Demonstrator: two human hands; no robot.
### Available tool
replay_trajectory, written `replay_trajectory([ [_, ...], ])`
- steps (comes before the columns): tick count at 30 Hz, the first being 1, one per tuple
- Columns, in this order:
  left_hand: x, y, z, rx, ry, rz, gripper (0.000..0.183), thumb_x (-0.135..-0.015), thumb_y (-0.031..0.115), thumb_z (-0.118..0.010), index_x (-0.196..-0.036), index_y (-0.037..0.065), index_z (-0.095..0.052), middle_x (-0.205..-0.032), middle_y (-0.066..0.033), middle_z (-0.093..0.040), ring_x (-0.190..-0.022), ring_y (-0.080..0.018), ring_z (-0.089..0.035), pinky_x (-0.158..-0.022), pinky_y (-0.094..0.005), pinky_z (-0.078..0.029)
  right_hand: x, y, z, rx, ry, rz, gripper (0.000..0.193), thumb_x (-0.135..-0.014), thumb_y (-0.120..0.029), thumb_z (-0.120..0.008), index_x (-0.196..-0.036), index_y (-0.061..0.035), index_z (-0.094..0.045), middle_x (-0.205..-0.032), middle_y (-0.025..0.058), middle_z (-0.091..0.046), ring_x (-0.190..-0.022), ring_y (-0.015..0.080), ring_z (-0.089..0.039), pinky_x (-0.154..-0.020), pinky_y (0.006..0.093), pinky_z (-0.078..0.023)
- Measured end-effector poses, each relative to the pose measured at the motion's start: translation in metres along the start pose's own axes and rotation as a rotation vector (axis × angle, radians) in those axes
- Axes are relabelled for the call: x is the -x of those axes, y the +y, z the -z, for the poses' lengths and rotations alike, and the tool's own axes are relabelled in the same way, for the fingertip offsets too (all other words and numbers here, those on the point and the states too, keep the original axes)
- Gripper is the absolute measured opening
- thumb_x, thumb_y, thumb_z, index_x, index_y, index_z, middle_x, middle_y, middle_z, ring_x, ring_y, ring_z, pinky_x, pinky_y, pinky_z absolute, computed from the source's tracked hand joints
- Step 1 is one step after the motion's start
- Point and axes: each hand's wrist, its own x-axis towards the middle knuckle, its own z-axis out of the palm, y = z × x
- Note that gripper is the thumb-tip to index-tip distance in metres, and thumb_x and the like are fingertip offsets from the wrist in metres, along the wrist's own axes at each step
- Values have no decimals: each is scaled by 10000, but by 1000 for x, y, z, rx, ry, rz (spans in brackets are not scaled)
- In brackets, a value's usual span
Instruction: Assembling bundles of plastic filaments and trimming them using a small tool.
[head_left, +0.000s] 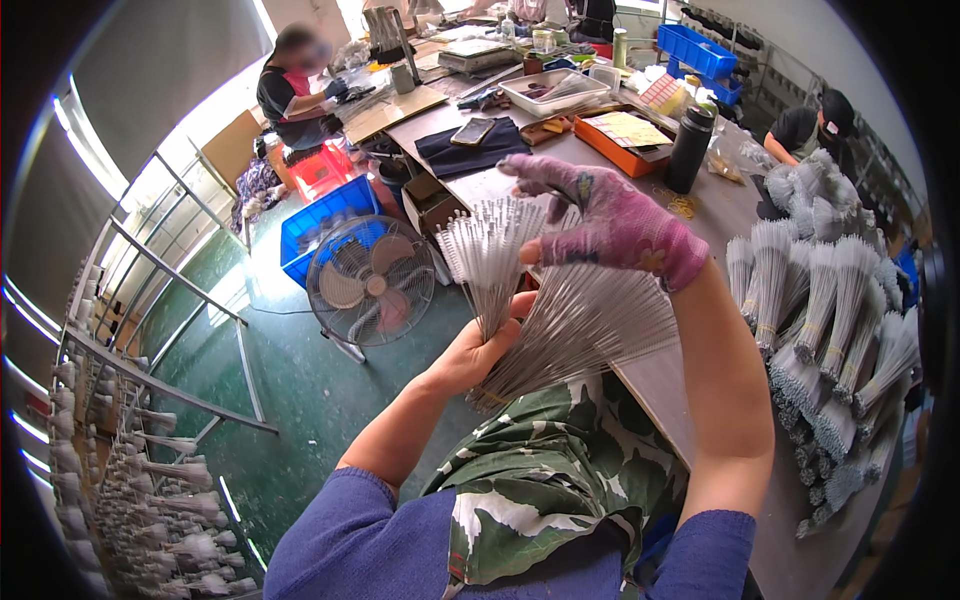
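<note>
My bare left hand (468,352) is wrapped round the lower wires of an upright bundle of thin wire brushes (486,255), whose white bristle tips fan out at the top. Just right of that bundle, my right hand (615,225) hovers in a pink patterned glove with bare fingertips. Its thumb and fingers are spread apart, with nothing visible gripped between them. Below the glove lies a wide spread of more wire brushes (590,325), slanting between my lap and the table edge; the glove hides part of it. A camouflage apron (530,480) covers my lap.
Tied brush bundles (835,300) are heaped on the table's right side. A black bottle (690,150), an orange box (625,140) and a phone (473,131) on dark cloth stand beyond. Left are a floor fan (372,280), a blue crate (325,225) and metal racks. Two people sit farther off.
</note>
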Motion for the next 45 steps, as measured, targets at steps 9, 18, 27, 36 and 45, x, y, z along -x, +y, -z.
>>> replay_trajectory([
  [9,-6,-22,16,13,252,12,185,-924,241,-589,-979,66,-565,-891,42,-568,-752,-22,-458,-671,-191,-385,14,42,11,-230,243,-210,252,-841,-128,-640,-1074,-35,-621,-959,41,-642,-856,88,-586,-742,229,-488],
  [18,-24,-19,22,261,420,-25,139,-924,220,-590,-962,87,-579,-882,45,-597,-797,-29,-504,-720,-210,-428,156,94,-74,-1077,354,-332,656,-787,-371,-681,-1307,-47,-450,-1193,96,-567,-984,143,-560,-613,184,-416],
  [27,-25,-33,1,383,127,21,302,-886,112,-612,-1167,26,-543,-1067,-17,-602,-985,-75,-532,-888,-249,-414,87,60,-120,-969,873,-578,236,-808,-140,-702,-989,0,-646,-836,35,-655,-721,118,-605,-625,251,-478],
  [36,-10,-26,18,114,373,-79,265,-787,37,-718,-1017,35,-586,-933,-21,-650,-845,-70,-590,-753,-229,-481,84,53,-123,-980,595,-459,288,-762,-99,-737,-1009,9,-637,-918,62,-659,-802,133,-618,-720,241,-492],
  [45,-6,-4,2,-275,462,-143,215,-786,43,-722,-928,47,-560,-842,29,-587,-789,-51,-552,-717,-237,-482,48,45,-123,-906,590,-532,297,-722,-64,-762,-977,25,-637,-903,66,-662,-776,146,-620,-734,267,-502],
])
